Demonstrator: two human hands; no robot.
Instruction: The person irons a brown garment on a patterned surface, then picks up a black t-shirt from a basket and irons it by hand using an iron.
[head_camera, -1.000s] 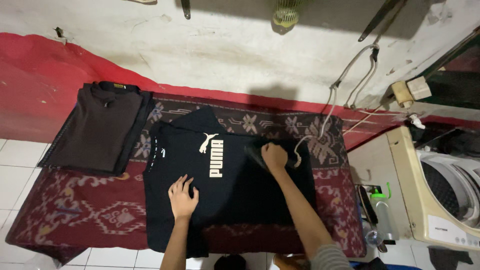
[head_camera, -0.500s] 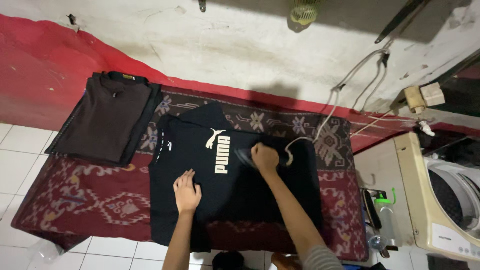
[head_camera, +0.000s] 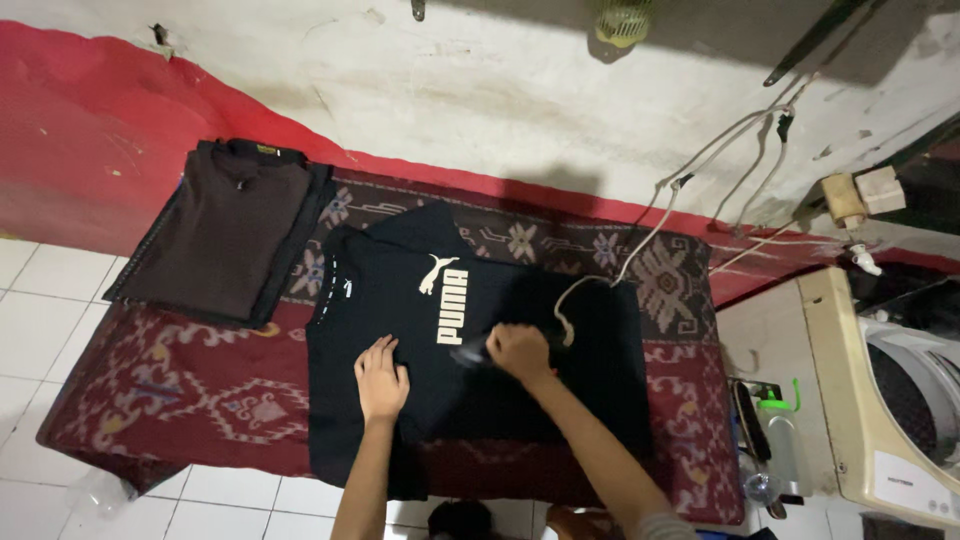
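Gripping dark clothes iron (head_camera: 478, 352), right hand (head_camera: 520, 351) clamped on handle, nose pointing left. Left hand (head_camera: 381, 380) flat, fingers spread, pinning black printed cotton T-shirt (head_camera: 470, 400) just left of iron, nearer neck; shirt long axis left-right on red patterned woven mat (head_camera: 180, 390).

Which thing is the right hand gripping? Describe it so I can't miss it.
Start at the patterned red cloth spread over the tiled floor, then the black shirt lying on it. The right hand grips a dark clothes iron there, the only thing trailing a pale cord.

White tiled floor (head_camera: 40, 300) under a patterned red cloth (head_camera: 180, 400); cracked white-and-red wall (head_camera: 480, 90); a beige washing machine (head_camera: 880, 390) stands at right
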